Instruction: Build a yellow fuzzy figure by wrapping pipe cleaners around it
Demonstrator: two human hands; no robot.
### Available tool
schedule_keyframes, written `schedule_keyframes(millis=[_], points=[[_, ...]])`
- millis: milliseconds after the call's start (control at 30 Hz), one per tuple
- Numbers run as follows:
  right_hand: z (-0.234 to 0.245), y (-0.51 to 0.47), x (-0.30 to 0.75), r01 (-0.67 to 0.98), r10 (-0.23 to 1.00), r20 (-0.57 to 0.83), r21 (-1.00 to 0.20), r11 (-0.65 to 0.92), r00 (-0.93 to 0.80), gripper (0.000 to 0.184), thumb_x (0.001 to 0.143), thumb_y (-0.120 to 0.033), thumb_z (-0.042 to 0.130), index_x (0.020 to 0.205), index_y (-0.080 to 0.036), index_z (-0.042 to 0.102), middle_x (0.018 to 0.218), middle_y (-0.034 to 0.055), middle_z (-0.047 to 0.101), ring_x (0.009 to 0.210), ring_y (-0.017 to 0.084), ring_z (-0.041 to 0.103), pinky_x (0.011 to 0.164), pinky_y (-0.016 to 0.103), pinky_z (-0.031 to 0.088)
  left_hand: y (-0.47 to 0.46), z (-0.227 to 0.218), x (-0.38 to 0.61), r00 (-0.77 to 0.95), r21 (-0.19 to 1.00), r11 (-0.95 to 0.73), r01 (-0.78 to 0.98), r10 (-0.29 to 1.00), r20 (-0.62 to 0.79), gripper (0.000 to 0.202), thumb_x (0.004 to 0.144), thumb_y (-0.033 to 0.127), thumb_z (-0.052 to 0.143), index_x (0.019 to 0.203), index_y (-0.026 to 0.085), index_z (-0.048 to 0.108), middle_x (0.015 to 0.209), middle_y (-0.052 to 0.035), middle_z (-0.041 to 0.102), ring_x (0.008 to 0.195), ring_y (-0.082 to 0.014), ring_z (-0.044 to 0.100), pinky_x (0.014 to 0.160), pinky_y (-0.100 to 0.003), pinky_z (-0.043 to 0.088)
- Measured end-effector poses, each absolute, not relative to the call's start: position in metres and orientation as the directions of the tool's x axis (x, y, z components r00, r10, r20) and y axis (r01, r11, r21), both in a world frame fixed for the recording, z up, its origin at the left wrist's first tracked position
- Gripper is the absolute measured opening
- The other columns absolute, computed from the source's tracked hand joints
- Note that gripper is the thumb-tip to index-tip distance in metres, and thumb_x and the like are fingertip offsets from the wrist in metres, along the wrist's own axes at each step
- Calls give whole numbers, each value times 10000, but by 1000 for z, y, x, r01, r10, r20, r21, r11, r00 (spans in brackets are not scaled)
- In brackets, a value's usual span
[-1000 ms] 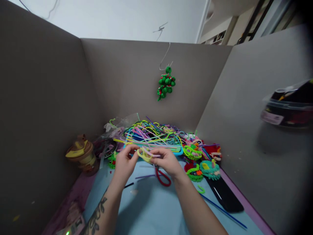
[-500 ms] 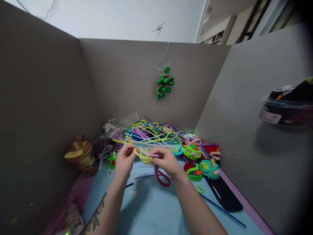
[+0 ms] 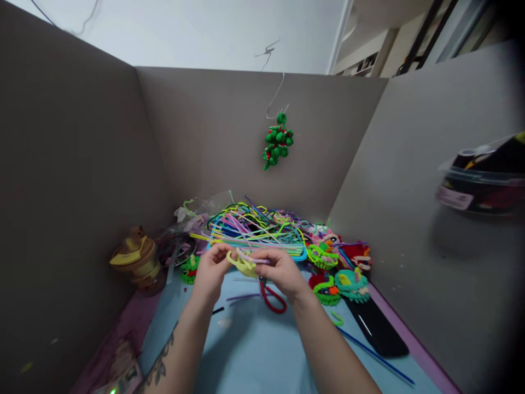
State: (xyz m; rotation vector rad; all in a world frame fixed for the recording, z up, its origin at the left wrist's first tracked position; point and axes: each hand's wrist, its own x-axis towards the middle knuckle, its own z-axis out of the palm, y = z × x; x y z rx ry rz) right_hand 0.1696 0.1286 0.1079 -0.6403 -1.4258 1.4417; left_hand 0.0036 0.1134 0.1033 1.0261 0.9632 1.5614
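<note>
Between my two hands is a small yellow pipe cleaner piece (image 3: pixel 245 266), bent into loops, with a lilac pipe cleaner (image 3: pixel 250 258) running across its top. My left hand (image 3: pixel 214 272) pinches the yellow loop at its left side. Thumb and fingers of my right hand (image 3: pixel 279 269) close on the right end, where the lilac strand meets the yellow; the exact grip is partly hidden. Red-handled scissors (image 3: pixel 274 298) lie on the blue mat (image 3: pixel 254 350) just below my right hand, their blades partly hidden. A purple pipe cleaner (image 3: pixel 244 297) rests beside them.
A blue tray (image 3: pixel 302 254) heaped with pipe cleaners stands behind my hands. Finished fuzzy pieces (image 3: pixel 351 284) and a black phone-like slab (image 3: pixel 379 328) lie right, near a blue pipe cleaner (image 3: pixel 377 355). A brown pot (image 3: pixel 141 268) stands left. Grey panels (image 3: pixel 213 131) enclose the table.
Both hands keep hold of the yellow and lilac piece, which has turned slightly. The whole view has shifted a little; nothing else has visibly moved.
</note>
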Motion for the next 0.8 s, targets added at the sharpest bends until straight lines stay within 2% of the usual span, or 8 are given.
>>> schedule_keyframes(millis=[200, 400, 600, 700, 800], points=[[107, 130, 169, -281, 902, 238, -950, 138, -359, 185, 573, -187, 755, 755, -195, 726, 807, 19, 690, 722, 147, 619, 688, 256, 495, 110, 107, 2, -88, 934, -211, -290, 977, 194, 279, 610, 273, 785, 752, 151, 578, 673, 17, 621, 591, -85, 555, 560, -177, 443], [103, 132, 167, -238, 907, 251, -955, 176, -338, 169, 597, -228, 741, 755, -180, 709, 771, 24, 677, 709, 148, 605, 676, 257, 490, 110, 103, 5, -99, 951, -256, -176, 965, 242, 249, 671, 298, 743, 760, 151, 563, 700, 2, 624, 621, -95, 564, 571, -182, 442], [102, 131, 172, -239, 851, 299, -948, 211, -431, 283, 648, -275, 732, 915, -201, 674, 913, 35, 664, 817, 170, 611, 720, 283, 487, 109, 103, 16, -157, 945, -246, -216, 964, 215, 271, 656, 316, 740, 767, 166, 544, 645, 26, 597, 566, -96, 542, 530, -189, 425], [106, 128, 172, -94, 814, 357, -930, 355, -457, 382, 621, -239, 754, 989, -216, 655, 997, 36, 650, 920, 194, 588, 824, 325, 455, 109, 105, 19, -234, 947, -241, -214, 954, 190, 278, 637, 318, 746, 752, 165, 544, 592, 45, 564, 511, -82, 507, 497, -181, 402], [107, 126, 169, 71, 844, 378, -898, 435, -381, 360, 601, -171, 753, 947, -219, 668, 961, 20, 663, 916, 197, 586, 849, 332, 433, 110, 104, 20, -234, 946, -244, -214, 953, 193, 264, 643, 315, 740, 745, 162, 549, 582, 43, 558, 511, -82, 501, 482, -177, 388]])
